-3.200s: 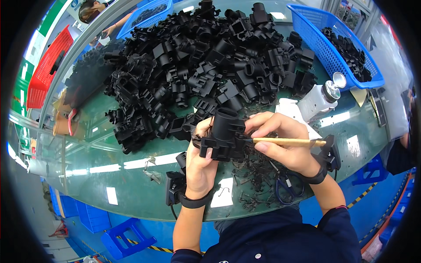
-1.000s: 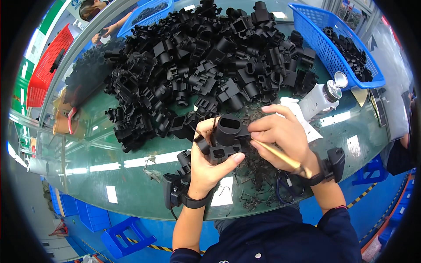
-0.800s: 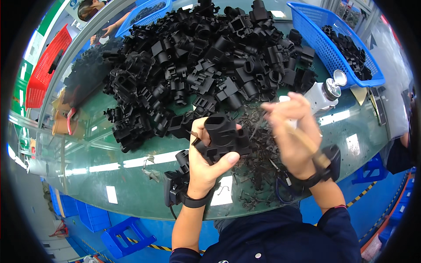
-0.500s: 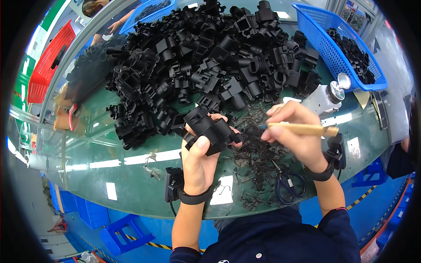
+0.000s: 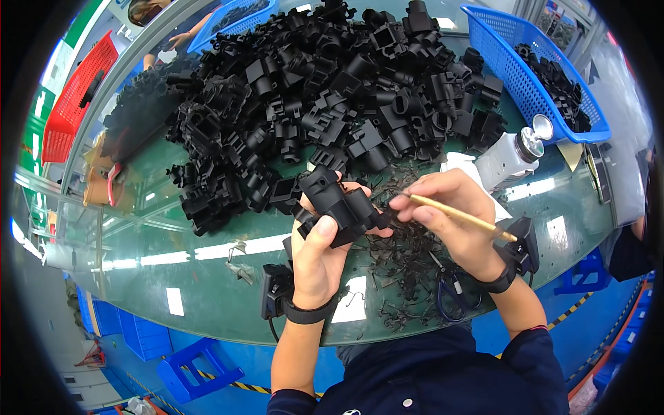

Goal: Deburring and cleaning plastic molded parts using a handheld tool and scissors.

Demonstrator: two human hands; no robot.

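My left hand (image 5: pixel 319 252) is closed round a black moulded plastic part (image 5: pixel 339 206), with the thumb lying across its near side. The part has a boxy end and rounded tube-like sections. To its right, my right hand (image 5: pixel 456 220) grips a slim tool with a tan wooden handle (image 5: pixel 460 216) between thumb and fingers. The tool's working tip sits by the fingertips, too small to make out, and is apart from the black part. Below the hands lies a scatter of thin black plastic scraps (image 5: pixel 408 277). Dark-handled scissors (image 5: pixel 453 294) rest at its right edge.
A large heap of similar black parts (image 5: pixel 325 104) covers the far side of the green table (image 5: pixel 228 304). At the far right stands a blue basket (image 5: pixel 508 76) holding black pieces; nearer is a whitish bottle with a metal top (image 5: pixel 508 159). Another person's hand (image 5: pixel 181 40) shows far left.
My right hand has shifted left toward the black part, and the tool's handle now slants down to the right. My left hand and the part have moved slightly right.
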